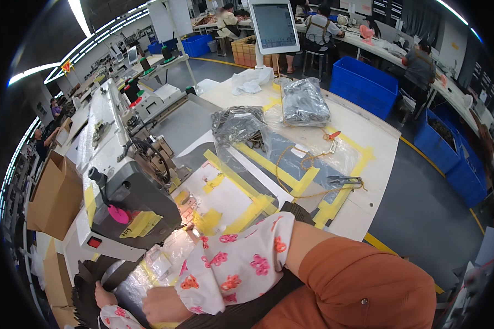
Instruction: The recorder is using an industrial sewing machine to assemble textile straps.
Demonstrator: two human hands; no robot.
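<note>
At the lower left, my left hand point(104, 296) is at the edge of a dark brown fabric piece point(88, 278), its fingers closed on it. My right hand point(164, 304) lies close by with its back showing, low over a clear plastic sheet point(130, 289) edged with yellow tape; its fingers are hidden. A white sleeve cover with pink and orange flowers point(241, 263) wraps my right forearm. Just beyond my hands stands a sewing machine head point(134, 205), its lamp lighting the work plate. A taped white template point(214, 194) lies beside the machine.
Thread snips point(346, 180) on an orange cord lie to the right. Behind them are a plastic-wrapped bundle point(304, 102), a bag of dark pieces point(241, 129) and a screen point(274, 26). Cardboard boxes point(60, 192) stand left, a blue bin point(362, 85) right. Other people sit farther off.
</note>
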